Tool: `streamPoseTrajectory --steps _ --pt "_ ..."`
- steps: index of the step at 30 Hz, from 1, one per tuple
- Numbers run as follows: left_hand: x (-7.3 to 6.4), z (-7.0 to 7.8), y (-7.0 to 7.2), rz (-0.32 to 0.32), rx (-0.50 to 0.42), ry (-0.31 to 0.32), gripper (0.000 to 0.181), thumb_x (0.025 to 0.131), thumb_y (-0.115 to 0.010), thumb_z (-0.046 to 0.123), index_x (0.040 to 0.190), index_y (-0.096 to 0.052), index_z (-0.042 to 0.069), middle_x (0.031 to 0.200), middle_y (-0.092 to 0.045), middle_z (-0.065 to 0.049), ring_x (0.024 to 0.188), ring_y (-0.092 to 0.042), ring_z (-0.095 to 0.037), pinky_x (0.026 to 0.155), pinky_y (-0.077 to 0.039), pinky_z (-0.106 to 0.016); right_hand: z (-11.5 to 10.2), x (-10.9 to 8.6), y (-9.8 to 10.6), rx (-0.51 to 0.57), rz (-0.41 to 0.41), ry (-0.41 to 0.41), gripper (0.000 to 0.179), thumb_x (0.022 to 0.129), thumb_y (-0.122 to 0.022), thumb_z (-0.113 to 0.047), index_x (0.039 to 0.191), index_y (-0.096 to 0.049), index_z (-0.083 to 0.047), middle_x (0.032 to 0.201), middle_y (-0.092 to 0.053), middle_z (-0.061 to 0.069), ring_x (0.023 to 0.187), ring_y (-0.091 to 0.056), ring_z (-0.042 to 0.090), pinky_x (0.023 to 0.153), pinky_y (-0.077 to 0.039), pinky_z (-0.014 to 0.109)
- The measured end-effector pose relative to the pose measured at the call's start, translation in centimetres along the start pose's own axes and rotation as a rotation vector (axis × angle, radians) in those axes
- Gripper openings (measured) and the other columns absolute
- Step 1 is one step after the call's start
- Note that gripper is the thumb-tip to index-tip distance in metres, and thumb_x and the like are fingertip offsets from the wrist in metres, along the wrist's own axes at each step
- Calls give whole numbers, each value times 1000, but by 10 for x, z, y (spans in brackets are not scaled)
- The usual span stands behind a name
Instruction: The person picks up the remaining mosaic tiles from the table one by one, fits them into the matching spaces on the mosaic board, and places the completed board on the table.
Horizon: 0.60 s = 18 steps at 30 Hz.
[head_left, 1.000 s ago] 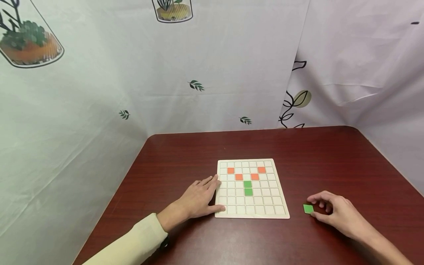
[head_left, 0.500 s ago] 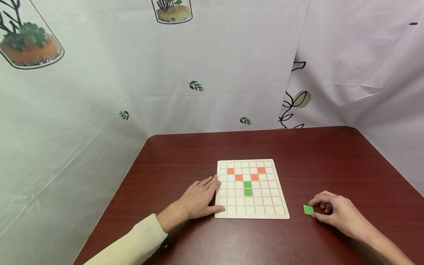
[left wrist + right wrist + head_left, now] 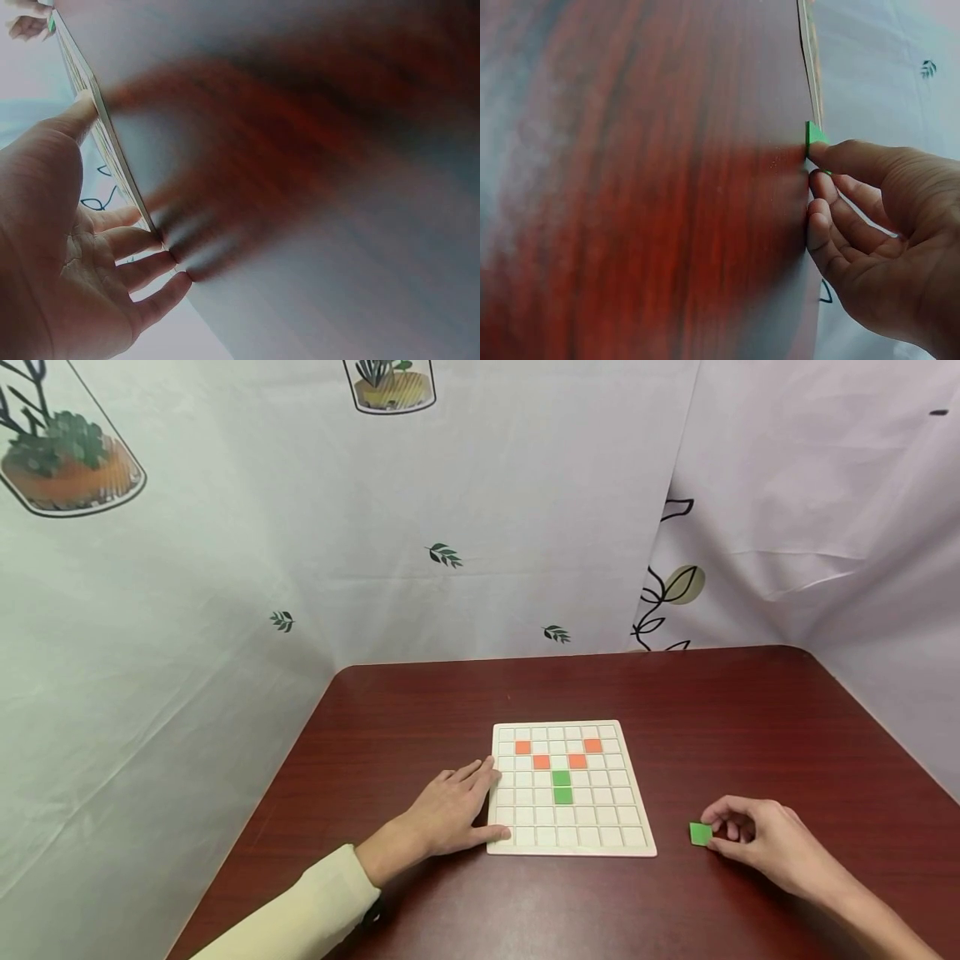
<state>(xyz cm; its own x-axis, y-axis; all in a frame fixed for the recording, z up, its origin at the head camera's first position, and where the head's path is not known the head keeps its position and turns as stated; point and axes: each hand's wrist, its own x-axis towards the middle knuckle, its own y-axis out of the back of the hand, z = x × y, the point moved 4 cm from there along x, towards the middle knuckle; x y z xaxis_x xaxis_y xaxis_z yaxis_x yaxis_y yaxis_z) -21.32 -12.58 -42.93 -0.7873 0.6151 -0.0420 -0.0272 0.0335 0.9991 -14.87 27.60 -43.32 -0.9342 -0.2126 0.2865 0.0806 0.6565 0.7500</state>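
A cream square-grid board lies on the dark red wooden table. Orange tiles and two green tiles fill some of its cells in a Y-like pattern. My left hand rests along the board's left edge, fingers spread and thumb near the front left corner; the left wrist view shows the fingertips against that edge. To the right of the board, my right hand pinches a loose green square tile by its right side between thumb and index finger. In the right wrist view the tile stays low at the table surface.
The table has a rounded far edge that meets a pale printed cloth hung around it on several sides. A cream sleeve covers the left forearm.
The right index finger has come closer to the thumb at the green tile, and the tile has shifted very slightly right. The left hand and board have stayed in place.
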Motion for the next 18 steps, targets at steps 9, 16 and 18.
streamPoseTrajectory --steps 9,16,18 --pt "0 -1 -1 8 2 -5 91 88 -46 77 151 -38 12 161 -29 -11 145 -33 -26 108 -36 -50 1 1 1 10 2 -48 25 76 -84 -7 85 -68 -24 69 -56 -15 59 -50 1 52 -40 20" --pt "0 0 1 11 6 -13 91 88 -49 75 151 -40 10 160 -30 -13 145 -34 -28 107 -37 -51 2 2 3 1 5 -46 23 78 -82 -7 85 -69 -25 67 -54 -15 60 -49 1 52 -38 21" --pt "0 0 1 9 7 -12 90 88 -49 75 151 -40 10 160 -30 -13 145 -34 -28 107 -37 -51 2 2 4 0 7 -42 24 79 -81 -6 86 -69 -25 68 -54 -15 60 -49 1 53 -38 20"
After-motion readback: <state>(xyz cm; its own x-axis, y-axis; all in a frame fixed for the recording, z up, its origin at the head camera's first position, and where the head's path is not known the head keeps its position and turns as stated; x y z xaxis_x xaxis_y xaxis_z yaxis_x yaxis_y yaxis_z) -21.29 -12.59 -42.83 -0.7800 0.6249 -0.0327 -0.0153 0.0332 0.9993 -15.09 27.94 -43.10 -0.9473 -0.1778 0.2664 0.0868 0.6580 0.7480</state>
